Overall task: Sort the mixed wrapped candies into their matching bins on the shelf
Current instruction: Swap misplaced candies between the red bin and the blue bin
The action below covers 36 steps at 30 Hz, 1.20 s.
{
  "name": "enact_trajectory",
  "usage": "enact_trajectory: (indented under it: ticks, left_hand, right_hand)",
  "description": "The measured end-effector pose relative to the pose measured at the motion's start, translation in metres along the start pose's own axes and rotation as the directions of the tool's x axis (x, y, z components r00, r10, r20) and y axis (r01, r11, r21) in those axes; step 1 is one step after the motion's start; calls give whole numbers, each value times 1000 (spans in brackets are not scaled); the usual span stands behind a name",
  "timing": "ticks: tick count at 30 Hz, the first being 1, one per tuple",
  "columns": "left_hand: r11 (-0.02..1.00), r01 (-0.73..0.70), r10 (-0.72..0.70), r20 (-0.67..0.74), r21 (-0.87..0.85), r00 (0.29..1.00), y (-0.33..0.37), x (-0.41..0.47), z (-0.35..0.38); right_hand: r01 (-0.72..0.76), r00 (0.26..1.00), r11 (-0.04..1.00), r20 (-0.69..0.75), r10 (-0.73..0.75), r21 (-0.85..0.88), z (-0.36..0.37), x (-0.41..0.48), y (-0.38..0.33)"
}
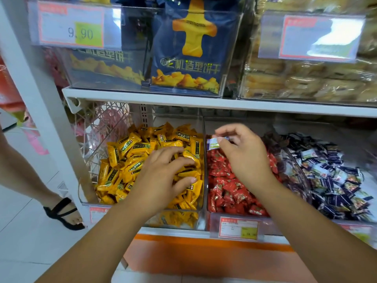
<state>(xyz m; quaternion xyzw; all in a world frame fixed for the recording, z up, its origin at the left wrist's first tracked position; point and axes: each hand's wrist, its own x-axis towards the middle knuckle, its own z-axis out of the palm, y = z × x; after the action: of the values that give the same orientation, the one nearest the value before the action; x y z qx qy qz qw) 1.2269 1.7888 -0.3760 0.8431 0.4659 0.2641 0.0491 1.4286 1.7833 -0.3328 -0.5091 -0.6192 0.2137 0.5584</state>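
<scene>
1. Shop aisle, white shelf unit, pale tiled floor.
2. Stray candy, white-purple wrapper with green patch: pinched between thumb and fingertips of right hand, up above back end of red bin, close to the divider with yellow bin.
3. Right hand palm-down over red candies, remaining fingers loosely curled.
4. Left hand palm-down in yellow bin, fingers bent into yellow candies, thumb out sideways; cannot tell if anything gripped.
5. Dark-blue candies piled in next bin right of red, similar colours to the pinched one.
6. Price tag on red bin front.
7. Upper tier: clear boxes with blue biscuit bags, pale baked goods at right, tag reading 9.90.
8. Far left: another person's foot in black sandal.
</scene>
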Motion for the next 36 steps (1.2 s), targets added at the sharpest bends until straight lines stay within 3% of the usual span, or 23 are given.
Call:
enact_trajectory:
  ticks: [7,11,14,17,20,23,25,27,29,31,33,36]
  left_hand:
    - [999,39,-39,80,13,996,-1,9,4]
    - [995,66,-69,-43,-75,997,12,14,0]
    - [999,15,-24,-172,-53,985,35,26,2]
    - [996,-81,70,-198,-45,978,69,37,11]
    - [980,-174,158,-149,-102,976,102,46,29]
    - [959,-200,193,-55,-203,980,135,52,51]
    - [958,-208,219,35,-199,975,151,56,67]
    - [962,-211,232,106,-173,967,163,60,78]
    - [973,-167,192,157,-161,969,169,64,83]
    - [980,-123,151,180,-156,972,174,70,87]
    - [983,-107,134,175,-152,975,176,74,91]
    - [981,-49,80,158,-186,984,177,75,97]
  right_hand:
    - [-62,991,984,-127,41,-168,-81,-15,17]
    - [-113,974,983,-212,81,-142,-129,-25,28]
    - [-152,961,982,-250,120,-115,-153,-32,35]
    - [-156,949,985,-287,128,-79,-172,-36,42]
    - [-152,941,984,-319,115,-94,-189,-40,48]
    - [-167,946,959,-311,90,-228,-210,-42,61]
    - [-220,958,874,-265,109,-434,-228,-42,75]
    - [-273,962,781,-134,240,-561,-244,-41,83]
    - [-325,885,718,69,461,-616,-251,-42,82]
    - [-287,722,601,244,648,-746,-248,-43,79]
    - [-225,592,563,347,727,-796,-237,-40,80]
    - [-177,464,568,441,768,-804,-216,-31,83]
